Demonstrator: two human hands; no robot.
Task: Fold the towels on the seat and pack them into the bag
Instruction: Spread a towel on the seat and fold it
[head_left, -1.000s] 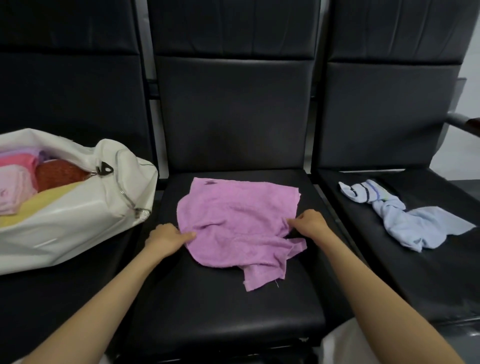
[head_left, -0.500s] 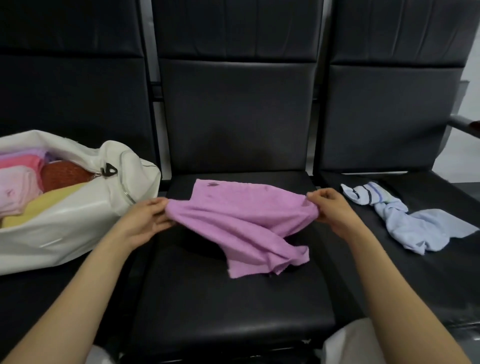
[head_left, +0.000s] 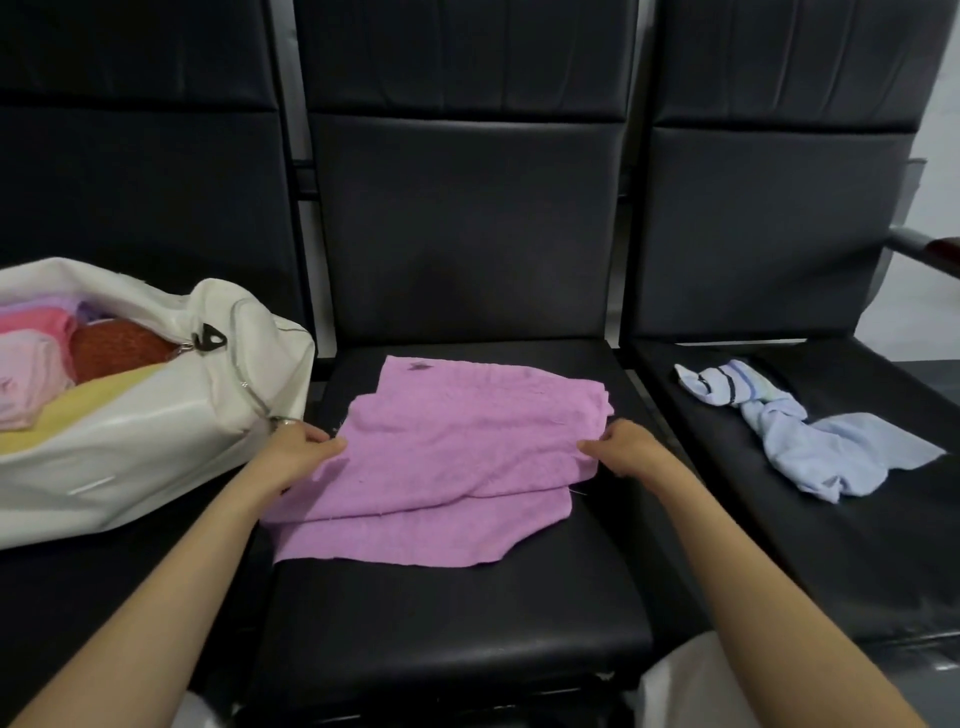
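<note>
Two grips, left hand (head_left: 293, 453), right hand (head_left: 629, 453), fingers (head_left: 592, 447) pinching purple towel (head_left: 447, 457) spread between them

Purple towel (head_left: 447, 457) half-folded on middle seat (head_left: 467, 613), white bag (head_left: 156, 447) left

Black padded seats (head_left: 467, 218), pale wall (head_left: 944, 156)

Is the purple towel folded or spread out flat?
Folded once, loosely: the purple towel lies on the middle seat with one layer over another, edges uneven. The left hand and right hand pinch its sides.
</note>
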